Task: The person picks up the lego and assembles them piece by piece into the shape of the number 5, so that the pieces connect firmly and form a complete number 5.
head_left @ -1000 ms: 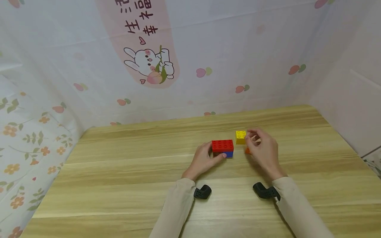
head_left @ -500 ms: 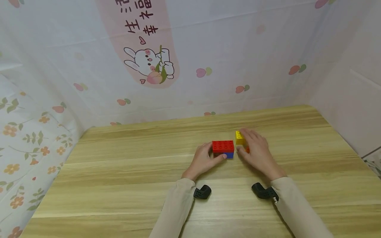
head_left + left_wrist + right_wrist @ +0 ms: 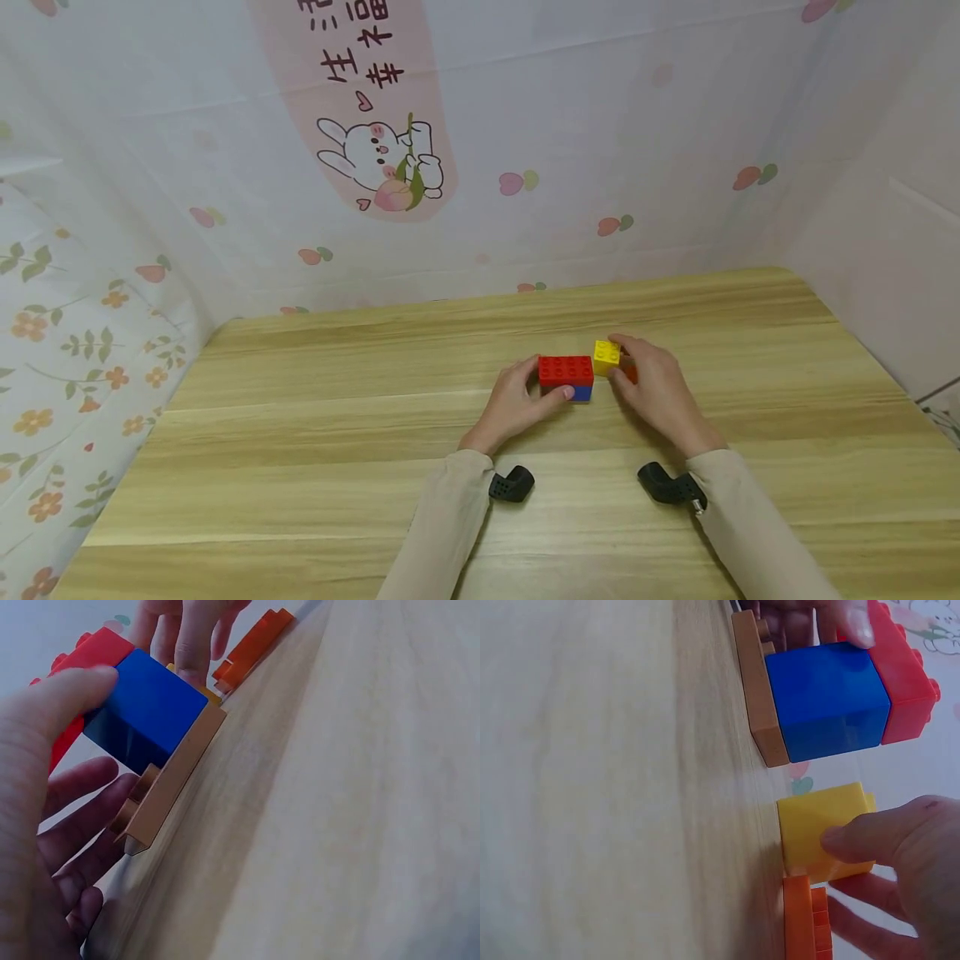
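Observation:
My left hand (image 3: 517, 402) holds a stack of toy building bricks, thumb on the near side and fingers behind. The stack has a red brick (image 3: 566, 368) on top, a blue brick (image 3: 161, 697) under it and a flat brown brick (image 3: 759, 694) at the bottom, which stands on the table. A short gap to the right, my right hand (image 3: 663, 390) pinches a yellow brick (image 3: 606, 357) between thumb and fingers; it sits at table level. A flat orange brick (image 3: 799, 922) lies close beside the yellow one, partly covered by the right hand in the head view.
The wooden table (image 3: 337, 467) extends around both hands. A white printed cloth (image 3: 570, 108) hangs behind its back edge, and a floral cloth (image 3: 82, 400) hangs on the left. Black wrist devices (image 3: 512, 484) sit by both cuffs.
My right hand has come from above the orange brick onto the yellow brick and now grips it. The yellow brick has shifted slightly nearer to me. The left hand keeps holding the stack.

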`<state>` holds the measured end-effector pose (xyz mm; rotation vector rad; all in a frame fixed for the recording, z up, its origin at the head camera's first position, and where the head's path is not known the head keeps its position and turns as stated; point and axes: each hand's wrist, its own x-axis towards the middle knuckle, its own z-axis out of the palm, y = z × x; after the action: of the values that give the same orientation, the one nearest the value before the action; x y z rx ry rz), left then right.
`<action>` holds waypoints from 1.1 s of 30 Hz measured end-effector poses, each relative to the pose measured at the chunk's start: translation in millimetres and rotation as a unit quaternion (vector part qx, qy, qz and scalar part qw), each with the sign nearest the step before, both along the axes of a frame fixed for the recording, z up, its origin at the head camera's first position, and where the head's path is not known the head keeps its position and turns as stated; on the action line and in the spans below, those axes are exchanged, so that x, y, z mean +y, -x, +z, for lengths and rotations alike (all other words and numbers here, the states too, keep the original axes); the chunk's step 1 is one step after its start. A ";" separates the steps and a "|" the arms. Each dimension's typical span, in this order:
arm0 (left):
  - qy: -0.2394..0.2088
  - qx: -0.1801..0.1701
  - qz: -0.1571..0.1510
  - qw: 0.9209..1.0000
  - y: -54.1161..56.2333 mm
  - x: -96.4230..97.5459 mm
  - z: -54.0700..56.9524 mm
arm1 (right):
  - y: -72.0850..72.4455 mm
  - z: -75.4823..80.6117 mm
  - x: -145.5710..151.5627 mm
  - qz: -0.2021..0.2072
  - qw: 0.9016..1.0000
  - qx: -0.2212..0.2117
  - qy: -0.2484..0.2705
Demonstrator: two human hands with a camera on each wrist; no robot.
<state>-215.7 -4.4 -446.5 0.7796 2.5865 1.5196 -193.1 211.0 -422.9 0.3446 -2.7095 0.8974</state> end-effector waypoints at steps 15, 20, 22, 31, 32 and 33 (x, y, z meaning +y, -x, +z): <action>-0.102 -0.060 0.029 0.993 -1.4 -2.7 8.1 | -6.6 22.4 -21.2 -0.010 0.978 0.122 0.169; -0.149 -0.086 0.017 0.985 3.5 -4.5 3.3 | -11.9 26.8 -39.1 0.059 0.977 0.138 0.149; -0.164 -0.100 0.017 0.981 4.4 -4.9 4.4 | -13.9 25.9 -44.5 0.077 0.980 0.136 0.123; -0.190 -0.158 0.019 0.969 -2.6 -8.5 26.1 | -17.4 24.9 -50.1 0.092 0.984 0.128 0.082; -0.188 -0.157 0.019 0.969 -4.6 -9.2 30.1 | -17.3 25.1 -50.2 0.094 0.984 0.127 0.082; -0.187 -0.154 0.020 0.970 -6.8 -9.9 33.9 | -17.4 25.6 -50.6 0.095 0.984 0.125 0.081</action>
<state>-209.0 -14.3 -412.6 0.4608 2.1367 1.9922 -175.7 160.4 -397.2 0.6440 -2.3861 1.0419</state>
